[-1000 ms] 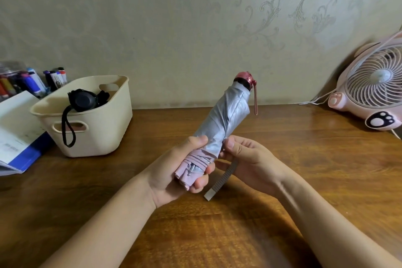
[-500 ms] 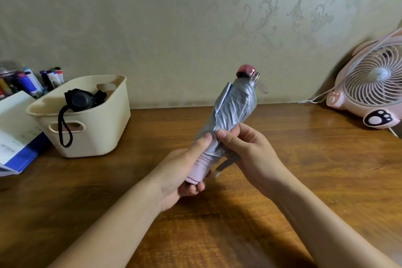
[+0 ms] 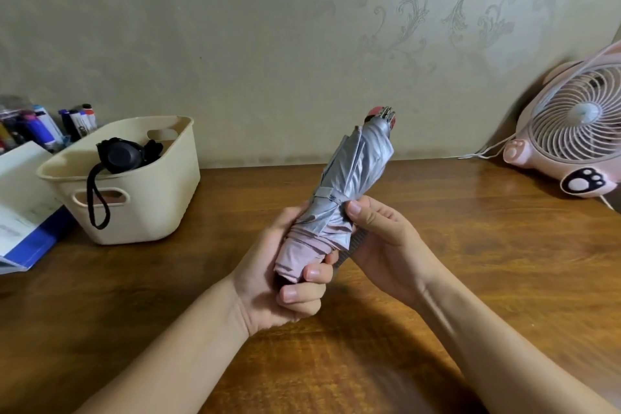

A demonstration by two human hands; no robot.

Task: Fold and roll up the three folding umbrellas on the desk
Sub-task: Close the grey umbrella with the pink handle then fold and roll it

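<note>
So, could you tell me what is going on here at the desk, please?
A person is wrapping up a silver and pink folding umbrella, held tilted above the desk. The left hand grips its pink lower end; the right hand pinches the rolled canopy at the middle, thumb beside the strap band. It looks rolled but not visibly fastened. A black umbrella, apparently folded, lies in the cream basket to the left, its cord over the rim.

Brown wooden table (image 3: 470, 245) has a cream plastic basket (image 3: 144, 208), pink paw-print fan (image 3: 568, 141), and blue-edged papers (image 3: 23, 212) sitting on it.
</note>
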